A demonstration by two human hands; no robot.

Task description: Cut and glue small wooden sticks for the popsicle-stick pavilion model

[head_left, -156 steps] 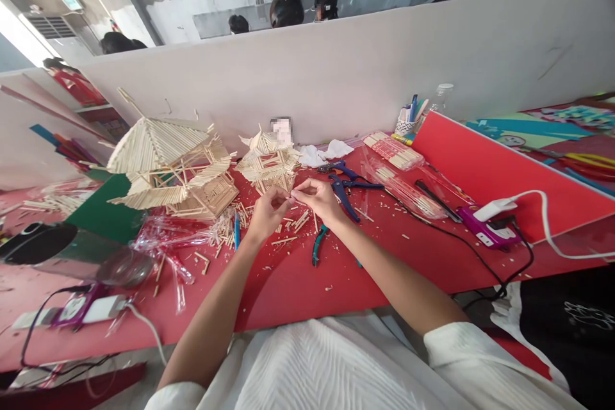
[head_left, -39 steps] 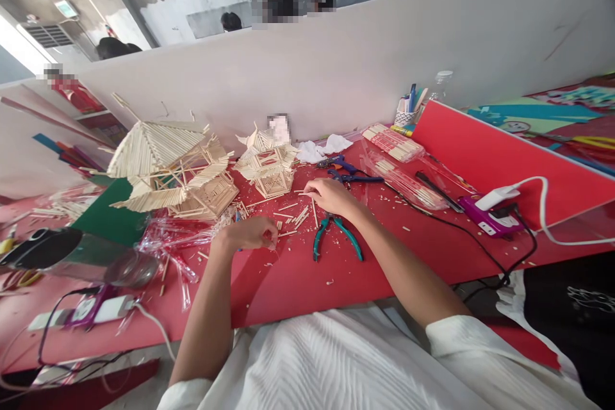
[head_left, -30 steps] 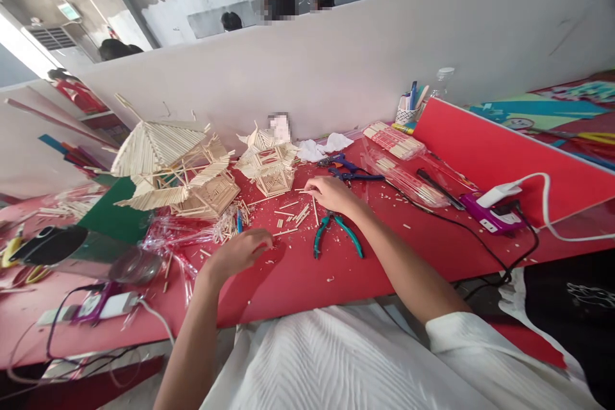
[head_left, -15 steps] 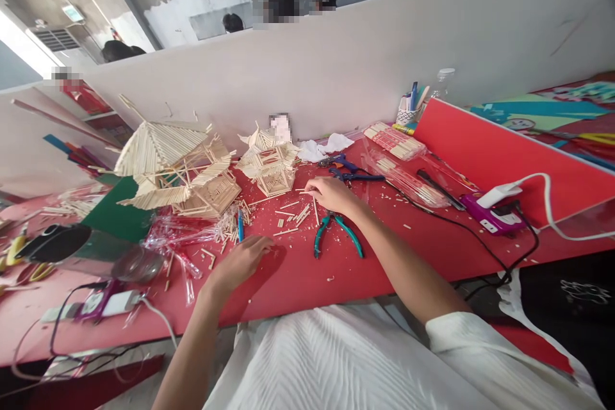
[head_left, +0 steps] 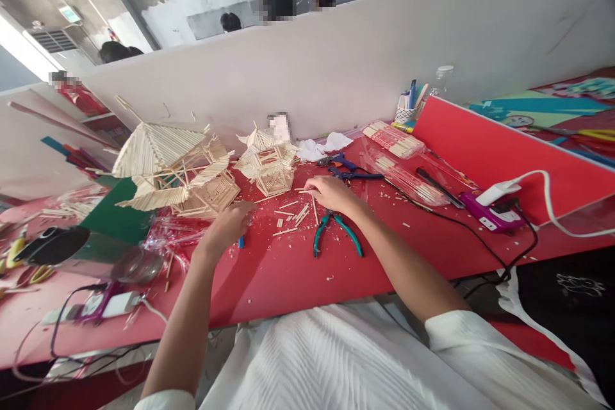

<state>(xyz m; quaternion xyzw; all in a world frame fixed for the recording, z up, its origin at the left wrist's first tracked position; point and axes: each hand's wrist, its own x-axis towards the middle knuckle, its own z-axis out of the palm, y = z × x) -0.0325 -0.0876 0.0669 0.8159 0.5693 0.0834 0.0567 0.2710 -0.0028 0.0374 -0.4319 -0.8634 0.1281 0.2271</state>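
My right hand [head_left: 329, 193] is pinched on a thin wooden stick [head_left: 303, 191], just in front of the smaller stick model [head_left: 269, 163]. My left hand [head_left: 229, 225] hovers low by the base of the larger stick pavilion [head_left: 163, 157], its fingers stretched out and slightly blurred, with no object visible in them. Beneath it, the end of a blue pen-like tool [head_left: 241, 242] peeks out. Short cut sticks [head_left: 301, 213] lie scattered between the hands. Teal-handled pliers [head_left: 353, 237] rest open on the red table, close below my right wrist.
Blue-handled tools [head_left: 353, 170] and bagged sticks [head_left: 394, 139] lie at the back right, near a purple power strip [head_left: 494, 214] with cables. A red board [head_left: 509, 160] leans there. Left are a clear bottle [head_left: 96, 253] and plastic wrappers [head_left: 170, 237]. A partition [head_left: 336, 64] stands behind.
My left hand has moved up and to the left, now covering most of the blue tool and loose sticks there. My right hand stays put with its stick.
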